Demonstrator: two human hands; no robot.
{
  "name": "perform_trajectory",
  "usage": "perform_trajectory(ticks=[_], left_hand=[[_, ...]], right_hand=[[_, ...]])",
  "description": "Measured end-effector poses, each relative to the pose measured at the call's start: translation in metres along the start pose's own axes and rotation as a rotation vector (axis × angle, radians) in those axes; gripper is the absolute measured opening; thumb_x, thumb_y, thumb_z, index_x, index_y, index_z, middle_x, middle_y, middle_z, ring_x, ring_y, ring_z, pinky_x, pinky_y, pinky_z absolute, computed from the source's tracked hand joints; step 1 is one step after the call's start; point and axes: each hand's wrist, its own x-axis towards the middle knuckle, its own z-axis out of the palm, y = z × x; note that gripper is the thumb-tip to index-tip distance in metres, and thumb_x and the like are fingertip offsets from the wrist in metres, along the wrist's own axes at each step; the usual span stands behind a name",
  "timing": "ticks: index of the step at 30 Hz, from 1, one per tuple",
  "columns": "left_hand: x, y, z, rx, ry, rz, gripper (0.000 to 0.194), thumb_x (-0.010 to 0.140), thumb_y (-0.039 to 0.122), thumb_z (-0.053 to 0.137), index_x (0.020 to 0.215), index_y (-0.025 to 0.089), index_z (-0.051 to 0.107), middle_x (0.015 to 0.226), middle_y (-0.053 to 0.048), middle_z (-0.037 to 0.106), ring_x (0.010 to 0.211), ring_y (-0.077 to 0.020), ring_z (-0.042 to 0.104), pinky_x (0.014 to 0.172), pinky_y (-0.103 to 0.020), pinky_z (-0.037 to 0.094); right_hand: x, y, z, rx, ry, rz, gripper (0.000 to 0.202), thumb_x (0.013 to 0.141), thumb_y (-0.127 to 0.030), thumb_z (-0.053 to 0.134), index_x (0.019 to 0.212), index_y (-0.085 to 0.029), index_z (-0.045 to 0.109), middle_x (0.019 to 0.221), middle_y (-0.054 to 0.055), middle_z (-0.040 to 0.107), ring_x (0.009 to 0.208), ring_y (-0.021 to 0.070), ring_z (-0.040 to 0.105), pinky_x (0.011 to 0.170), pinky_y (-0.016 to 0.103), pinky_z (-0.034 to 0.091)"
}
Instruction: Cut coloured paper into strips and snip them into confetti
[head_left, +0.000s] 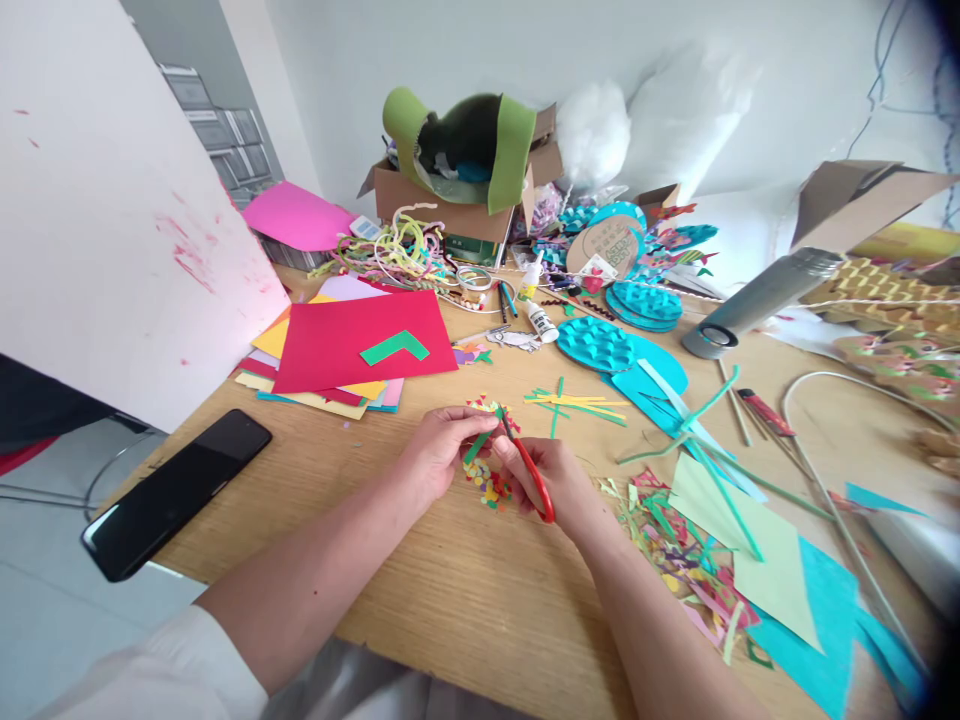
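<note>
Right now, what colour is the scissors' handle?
The handle is red, best seen in the head view.

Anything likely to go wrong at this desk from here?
Three possible risks:
1. The red-handled scissors work right by the left hand holding the green strip; a slip might nick a finger.
2. Loose paper bits lie beneath the hands and could get scattered.
3. The phone sits at the table's edge; a bump might drop it.

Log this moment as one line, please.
left hand: holds green strip | right hand: holds scissors at strip | table: paper bits beneath hands
</note>
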Motion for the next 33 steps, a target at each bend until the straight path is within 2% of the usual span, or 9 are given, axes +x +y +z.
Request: perform_trajectory(ticks=[11,33], left_hand=[[-0.0016,0.0014,0.0013,-0.021,0.019,-0.023,0.015,0.051,0.021,0.077,0.062,0.013,0.07,0.064,-0.004,0.065,0.056,-0.0111,0.055,0.054,-0.023,0.042],[0.0009,-0.0004,0.0,-0.026,-0.025,-0.046,0.019,0.052,0.023,0.079,0.064,0.012,0.07,0.064,-0.004,0.064,0.056,-0.0102,0.055,0.055,-0.023,0.043]], right_hand=[[0.0004,-0.0007,0.0007,0.024,-0.002,0.017,0.053,0.077,-0.065,0.051,0.054,-0.016,0.05,0.039,-0.002,0.049,0.033,0.0089,0.044,0.036,0.018,0.032],[0.0002,-0.0014,0.0009,0.02,0.061,0.081,0.052,0.076,-0.063,0.052,0.052,-0.017,0.048,0.034,-0.003,0.044,0.028,0.0086,0.039,0.031,0.018,0.025]])
